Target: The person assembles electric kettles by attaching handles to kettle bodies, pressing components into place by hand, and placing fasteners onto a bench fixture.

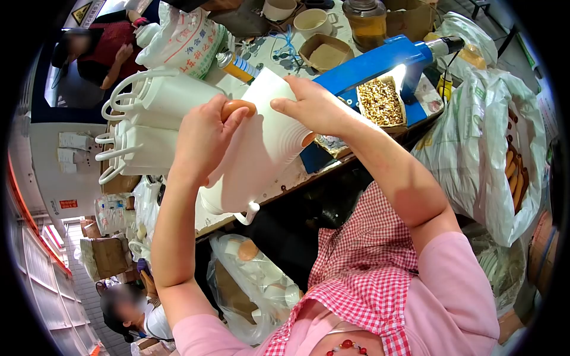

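Observation:
A white plastic vessel (pixel 259 142) with a ribbed section on its right side and a small curved white piece at its lower end lies slanted between my hands, over the table edge. My left hand (pixel 205 133) is closed round a smooth brown handle (pixel 238 108) against the vessel's upper left side. At the upper right, my right hand (pixel 317 107) grips the vessel's edge, thumb on the near face and fingers partly hidden. An orange-brown part (pixel 308 139) shows at the ribbed side.
Stacked white vessels with looped handles (pixel 142 118) stand left. A spray can (pixel 237 66), a blue machine (pixel 380 62) with a lamp and a box of brass-coloured fasteners (pixel 381 102) are beyond. A bag (pixel 484 154) with brown handles sits right. Two other people are at left.

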